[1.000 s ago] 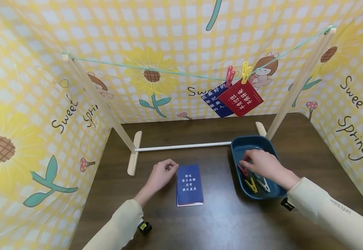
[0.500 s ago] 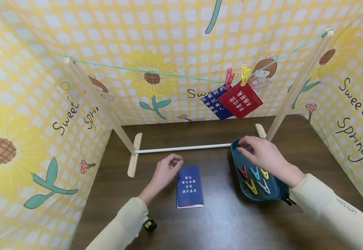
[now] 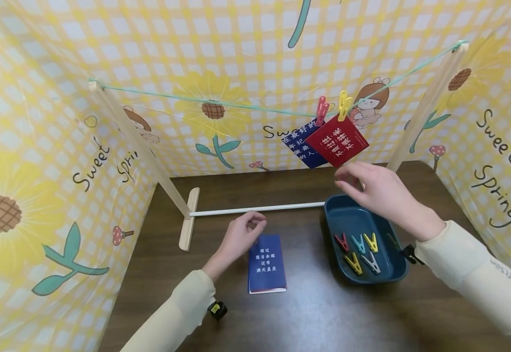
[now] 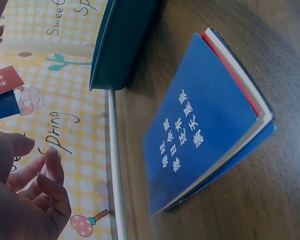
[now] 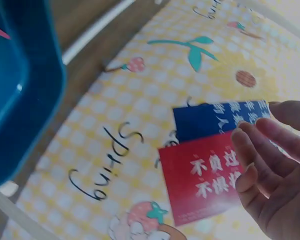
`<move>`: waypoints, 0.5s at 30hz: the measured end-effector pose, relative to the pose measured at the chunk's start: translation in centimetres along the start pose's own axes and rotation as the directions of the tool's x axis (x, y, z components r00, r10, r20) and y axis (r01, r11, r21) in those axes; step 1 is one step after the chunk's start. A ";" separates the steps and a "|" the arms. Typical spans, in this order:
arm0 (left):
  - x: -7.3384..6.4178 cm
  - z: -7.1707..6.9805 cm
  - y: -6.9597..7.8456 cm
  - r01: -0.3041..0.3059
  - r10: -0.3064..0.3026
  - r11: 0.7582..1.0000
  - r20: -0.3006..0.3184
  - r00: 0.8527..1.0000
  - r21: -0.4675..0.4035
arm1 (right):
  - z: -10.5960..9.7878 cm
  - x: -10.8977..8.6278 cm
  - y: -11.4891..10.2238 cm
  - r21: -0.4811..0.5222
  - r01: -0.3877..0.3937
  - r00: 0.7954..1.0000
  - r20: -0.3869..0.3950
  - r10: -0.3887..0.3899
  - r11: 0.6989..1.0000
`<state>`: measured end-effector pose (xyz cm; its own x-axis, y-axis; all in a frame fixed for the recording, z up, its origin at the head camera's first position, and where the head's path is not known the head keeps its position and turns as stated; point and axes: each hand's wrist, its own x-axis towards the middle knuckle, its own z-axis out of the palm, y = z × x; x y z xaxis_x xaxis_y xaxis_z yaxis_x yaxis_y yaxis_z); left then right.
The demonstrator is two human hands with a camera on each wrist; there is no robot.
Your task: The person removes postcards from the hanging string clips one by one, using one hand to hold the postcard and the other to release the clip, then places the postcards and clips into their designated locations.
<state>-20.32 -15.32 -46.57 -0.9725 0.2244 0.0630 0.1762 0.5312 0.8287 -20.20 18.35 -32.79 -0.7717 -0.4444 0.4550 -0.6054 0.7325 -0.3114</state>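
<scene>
Leftmost, a wooden post (image 3: 134, 142) carries one end of a green line (image 3: 220, 103), with a white bar (image 3: 257, 209) low beneath it. My left hand (image 3: 239, 239) hovers near the far end of a stack of cards (image 3: 267, 266) on the table (image 3: 326, 313), apart from it; the fingers bend loosely, thumb clear of them, and I see nothing in their grasp.

Further right, a blue card (image 3: 299, 144) and a red card (image 3: 337, 141) hang overlapped, a red clip (image 3: 322, 110) on the blue one and a yellow clip (image 3: 344, 105) on the red. I take it I am between pegging these and fetching another, or about to straighten them; the next move calls either for lifting the top card or for a light touch on the hung ones.

My right hand (image 3: 380, 193) is raised above the far side of the blue tray (image 3: 352, 215), fingers bent, thumb a narrow gap away, nothing visible between; whether it touches the red card I cannot tell. Loose clips (image 3: 353, 263) lie in the tray
</scene>
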 end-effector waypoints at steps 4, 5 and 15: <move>0.2 0.3 0.4 -0.016 0.017 1.000 0.006 1.000 -0.012 | -1.3 1.0 -0.2 0.007 0.013 1.000 -0.004 -0.013 1.000; 0.3 0.4 0.5 -0.020 0.021 1.000 0.008 1.000 -0.017 | -1.5 1.2 -0.2 0.005 0.020 1.000 -0.005 -0.020 1.000; 0.7 0.8 1.2 -0.083 0.083 0.997 -0.043 0.996 0.003 | -3.1 2.8 0.1 -0.125 0.184 0.979 -0.067 -0.194 0.975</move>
<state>-20.68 -13.87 -45.99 -0.9602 0.2325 0.1549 0.2564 0.5137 0.8188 -21.81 18.79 -28.95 -0.6247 -0.5421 0.5620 -0.7081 0.6967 -0.1151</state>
